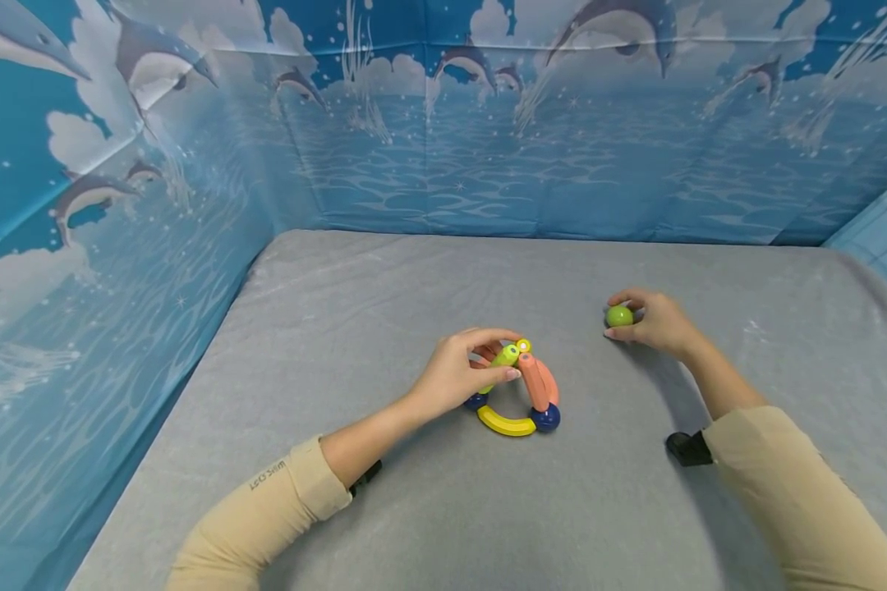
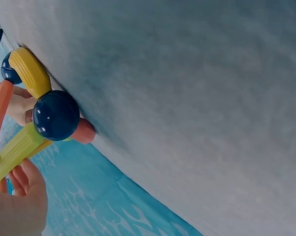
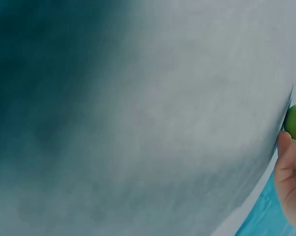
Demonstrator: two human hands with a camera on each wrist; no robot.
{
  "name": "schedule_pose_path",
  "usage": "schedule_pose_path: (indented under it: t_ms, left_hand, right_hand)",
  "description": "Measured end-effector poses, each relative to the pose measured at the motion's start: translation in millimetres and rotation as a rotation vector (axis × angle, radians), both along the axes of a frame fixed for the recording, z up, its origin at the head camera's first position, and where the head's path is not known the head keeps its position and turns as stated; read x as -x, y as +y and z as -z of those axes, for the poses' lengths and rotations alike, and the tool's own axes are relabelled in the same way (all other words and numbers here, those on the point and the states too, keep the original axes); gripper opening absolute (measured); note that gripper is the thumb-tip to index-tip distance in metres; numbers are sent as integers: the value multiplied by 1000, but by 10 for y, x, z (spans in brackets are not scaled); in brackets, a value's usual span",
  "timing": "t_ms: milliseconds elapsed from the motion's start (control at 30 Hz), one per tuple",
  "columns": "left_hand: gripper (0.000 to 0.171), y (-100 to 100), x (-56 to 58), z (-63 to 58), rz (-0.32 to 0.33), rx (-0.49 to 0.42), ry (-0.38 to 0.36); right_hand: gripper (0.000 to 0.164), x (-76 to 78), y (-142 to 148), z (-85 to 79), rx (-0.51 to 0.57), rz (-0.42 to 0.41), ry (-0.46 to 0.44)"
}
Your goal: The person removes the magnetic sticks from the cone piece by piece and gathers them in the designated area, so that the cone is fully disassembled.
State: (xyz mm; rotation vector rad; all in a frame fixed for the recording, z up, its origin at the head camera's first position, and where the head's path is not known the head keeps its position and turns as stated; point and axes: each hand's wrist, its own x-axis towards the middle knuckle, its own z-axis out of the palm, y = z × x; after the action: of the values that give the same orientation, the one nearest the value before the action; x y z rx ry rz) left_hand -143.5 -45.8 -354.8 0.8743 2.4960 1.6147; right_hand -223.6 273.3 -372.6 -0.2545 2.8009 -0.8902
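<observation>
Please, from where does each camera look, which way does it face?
Head: worn there, facing forward and down at the cloth; left grip, right grip and sleeves show.
Left wrist: worn there, facing mostly cloth, toy at left; left grip shows low left, another behind, probably the right.
Right wrist: worn there, facing mostly cloth; right grip shows at the right edge.
Head and left wrist share the toy; head and right wrist, the ball.

The green ball [image 1: 619, 317] looks smooth and glossy, the grey cloth [image 1: 429, 509] matt.
</observation>
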Motion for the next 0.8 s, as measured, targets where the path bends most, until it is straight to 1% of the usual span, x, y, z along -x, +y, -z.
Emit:
schedule_pose_path:
  t_ms: [167, 267, 367, 433, 500, 567, 667, 800]
  left_hand:
    - [41, -22, 9, -4, 11, 15, -30]
    - [44, -54, 20, -9, 23, 28, -34]
    - [48, -108, 47, -7, 43, 40, -58]
    - [49, -153, 69, 0, 57, 62, -83]
    - [50, -201, 89, 14, 64, 106, -110]
    - [49, -237, 105, 33, 70, 168, -124]
    - [49, -283, 116, 68, 73, 263, -148]
    - [49, -310, 116, 100, 86, 323, -188]
  right_hand:
    - [54, -51, 32, -56, 7, 3, 5]
    - [56, -94, 63, -123, 24, 5, 14]
    - [55, -148, 73, -211, 37, 4, 41]
    - [55, -194, 58, -274, 44, -1, 68]
    - [56, -258, 24, -348, 60, -13, 81]
    - [56, -338, -26, -414, 81, -43, 85]
    - [53, -472, -144, -482, 137, -110, 58]
    - [48, -629, -328, -472, 238, -217, -15]
